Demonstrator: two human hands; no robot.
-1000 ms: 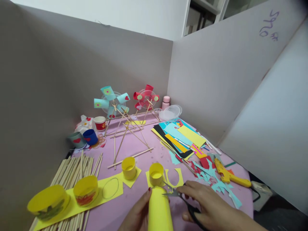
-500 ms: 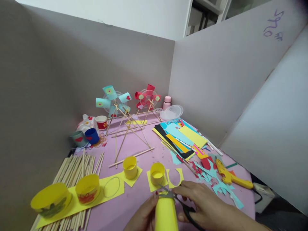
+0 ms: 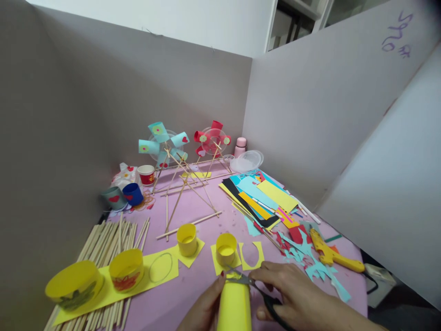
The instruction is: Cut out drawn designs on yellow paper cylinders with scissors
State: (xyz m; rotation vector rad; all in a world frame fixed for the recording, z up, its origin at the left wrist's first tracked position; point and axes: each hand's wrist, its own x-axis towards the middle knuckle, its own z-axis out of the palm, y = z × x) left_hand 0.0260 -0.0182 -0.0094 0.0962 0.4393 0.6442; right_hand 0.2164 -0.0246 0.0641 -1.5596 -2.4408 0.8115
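Note:
My left hand grips a yellow paper tube at the bottom middle of the view, fingers wrapped round its left side. My right hand is closed on black-handled scissors, whose blades lie at the tube's top rim. Just beyond the tube stand two small yellow paper cups, each on a yellow paper square. A cut yellow scrap with a round hole lies beside the nearer cup.
Two wider yellow cups sit on a yellow strip at left, over a pile of wooden sticks. Paper windmills on stick frames stand at the back. Coloured paper sheets, scraps and a yellow glue gun lie right. Grey partitions enclose the purple table.
The tube has been drawn a little toward me and to the right, and the scissor blades have closed in on its top rim. The view shifted slightly.

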